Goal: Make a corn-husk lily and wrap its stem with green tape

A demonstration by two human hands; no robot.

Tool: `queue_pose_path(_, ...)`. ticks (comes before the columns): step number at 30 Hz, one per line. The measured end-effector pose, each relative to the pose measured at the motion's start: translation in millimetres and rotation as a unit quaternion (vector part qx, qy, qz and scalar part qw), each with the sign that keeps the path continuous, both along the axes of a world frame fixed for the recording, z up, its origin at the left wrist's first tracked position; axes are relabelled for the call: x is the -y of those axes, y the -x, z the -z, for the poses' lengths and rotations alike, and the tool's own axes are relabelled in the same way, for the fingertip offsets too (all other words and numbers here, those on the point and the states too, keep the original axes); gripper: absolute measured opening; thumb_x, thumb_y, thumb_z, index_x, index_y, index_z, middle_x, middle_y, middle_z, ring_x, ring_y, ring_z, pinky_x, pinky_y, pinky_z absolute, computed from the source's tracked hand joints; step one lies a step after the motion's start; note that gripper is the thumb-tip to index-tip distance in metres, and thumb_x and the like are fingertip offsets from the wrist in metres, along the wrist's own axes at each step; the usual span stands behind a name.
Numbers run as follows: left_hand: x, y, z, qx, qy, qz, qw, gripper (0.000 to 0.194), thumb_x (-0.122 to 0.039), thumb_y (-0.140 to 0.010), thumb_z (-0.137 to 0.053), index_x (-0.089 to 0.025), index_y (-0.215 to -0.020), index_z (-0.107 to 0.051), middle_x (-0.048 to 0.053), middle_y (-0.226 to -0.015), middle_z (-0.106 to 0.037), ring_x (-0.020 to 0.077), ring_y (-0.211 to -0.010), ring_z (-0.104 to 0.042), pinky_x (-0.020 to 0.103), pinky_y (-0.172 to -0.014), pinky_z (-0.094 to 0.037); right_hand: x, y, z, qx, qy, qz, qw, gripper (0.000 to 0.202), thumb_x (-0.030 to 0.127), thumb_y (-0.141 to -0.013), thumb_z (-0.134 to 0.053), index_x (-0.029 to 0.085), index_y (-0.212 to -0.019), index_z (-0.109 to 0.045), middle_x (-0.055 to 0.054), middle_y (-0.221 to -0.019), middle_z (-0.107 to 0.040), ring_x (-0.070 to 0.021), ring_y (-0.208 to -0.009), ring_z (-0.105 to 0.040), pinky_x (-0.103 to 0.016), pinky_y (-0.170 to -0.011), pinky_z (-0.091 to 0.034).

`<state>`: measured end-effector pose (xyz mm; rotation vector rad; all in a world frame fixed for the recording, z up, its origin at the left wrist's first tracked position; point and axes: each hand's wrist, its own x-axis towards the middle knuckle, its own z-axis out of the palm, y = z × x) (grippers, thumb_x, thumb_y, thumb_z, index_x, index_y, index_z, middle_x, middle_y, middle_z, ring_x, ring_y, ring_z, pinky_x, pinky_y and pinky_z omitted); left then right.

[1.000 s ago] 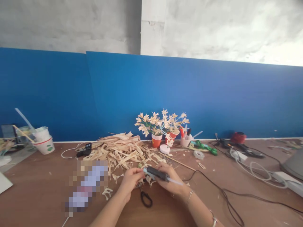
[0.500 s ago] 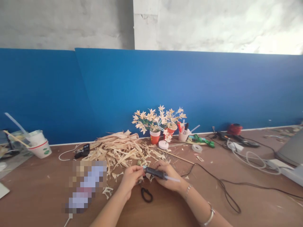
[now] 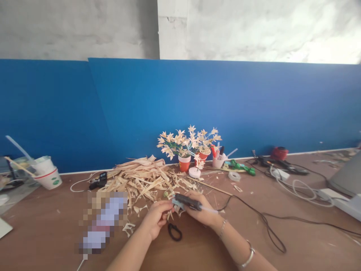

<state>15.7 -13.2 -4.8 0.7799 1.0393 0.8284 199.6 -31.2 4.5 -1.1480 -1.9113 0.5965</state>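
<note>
Brown table (image 3: 296, 248): right hand (image 3: 200, 212) grips glue gun (image 3: 187, 202).

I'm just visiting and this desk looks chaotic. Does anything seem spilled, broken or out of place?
Nothing looks broken. The dried leaf strips sprawl in a loose heap, with scraps scattered around the left hand and right hand, which holds a glue gun. Black and white cables lie tangled across the table.

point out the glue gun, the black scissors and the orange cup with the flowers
glue gun (image 3: 188, 202), head view, middle of its black body
black scissors (image 3: 175, 232), head view, on the handle loop
orange cup (image 3: 184, 164), head view, on its side wall
</note>
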Motion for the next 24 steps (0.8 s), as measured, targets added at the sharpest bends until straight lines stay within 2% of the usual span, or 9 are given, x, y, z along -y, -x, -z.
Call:
queue_pose_path(10,1.8,-0.5,-3.3,0.112,0.111,0.015,0.987,0.004,-0.007,-0.061,-0.06,-0.008,-0.059,-0.057,0.002,-0.055,-0.056,-0.0022,-0.035,-0.031,0.008,-0.029,-0.01,2.4,-3.6,3.1,0.03,-0.067,-0.04,0.996,0.015,0.008,-0.064,-0.054,0.018,-0.075,-0.057,-0.005,-0.085,-0.055,-0.0164,-0.078,-0.054,-0.025,-0.068,-0.043)
queue_pose_path(18,-2.1,0.3,3.3,0.128,0.116,0.002,0.985,0.002,-0.006,-0.064,-0.059,-0.008,-0.064,-0.058,0.002,-0.054,-0.058,-0.0019,-0.033,-0.032,0.006,-0.026,-0.011,2.3,-7.2,4.0,-0.012,-0.112,0.012,0.994,0.011,0.01,-0.069,-0.054,0.019,-0.076,-0.054,-0.005,-0.087,-0.052,-0.0162,-0.077,-0.053,-0.025,-0.068,-0.043)
queue_pose_path(24,-1.8,0.6,0.4,0.153,0.15,0.022,0.976,0.005,-0.003,-0.067,-0.056,-0.006,-0.063,-0.056,0.002,-0.055,-0.056,-0.0021,-0.033,-0.034,0.006,-0.026,-0.013,0.3,-5.1,7.6,0.027,-0.104,-0.05,0.993,0.017,0.007,-0.064,-0.053,0.019,-0.076,-0.054,-0.004,-0.084,-0.052,-0.0168,-0.077,-0.052,-0.026,-0.068,-0.042)
